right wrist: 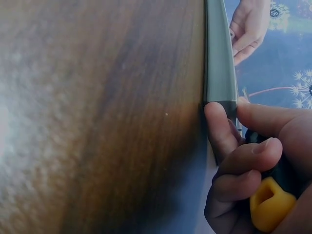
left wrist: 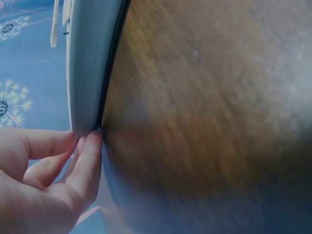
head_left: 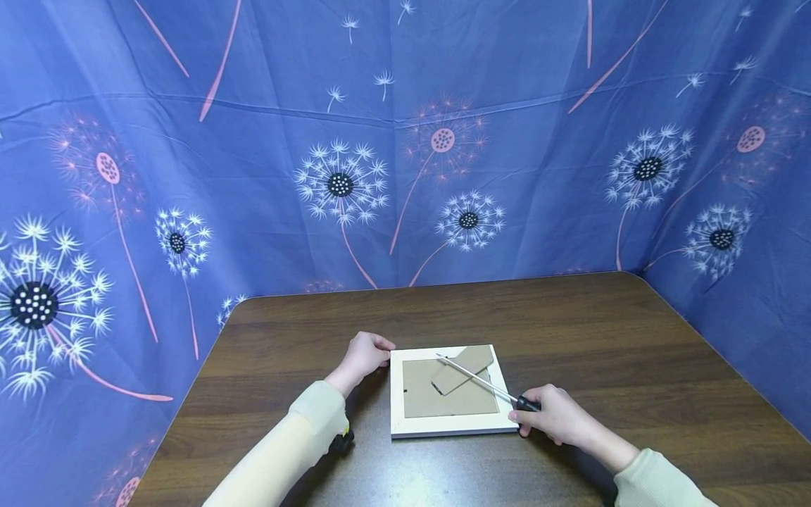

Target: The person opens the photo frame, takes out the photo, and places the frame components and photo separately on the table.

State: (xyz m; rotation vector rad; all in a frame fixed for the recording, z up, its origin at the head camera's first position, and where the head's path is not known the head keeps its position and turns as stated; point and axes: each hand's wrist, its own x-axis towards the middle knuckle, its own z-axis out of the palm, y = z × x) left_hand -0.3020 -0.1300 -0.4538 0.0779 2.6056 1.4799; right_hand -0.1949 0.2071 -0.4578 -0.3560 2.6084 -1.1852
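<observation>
White frame [head_left: 443, 425] pinched by both hands [head_left: 361, 358] [head_left: 557, 417]; right also grips screwdriver [head_left: 478, 379], handle [head_left: 527, 404] partly hidden by fingers [right wrist: 251, 155].

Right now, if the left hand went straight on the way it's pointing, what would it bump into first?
Most likely the white rectangular picture frame: the left hand already pinches it at its far left corner.

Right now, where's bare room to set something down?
Bare tabletop lies between the picture frame and blue cloth, and right of the right hand. The frame is crowded: screwdriver across it, left hand at its edge.
</observation>
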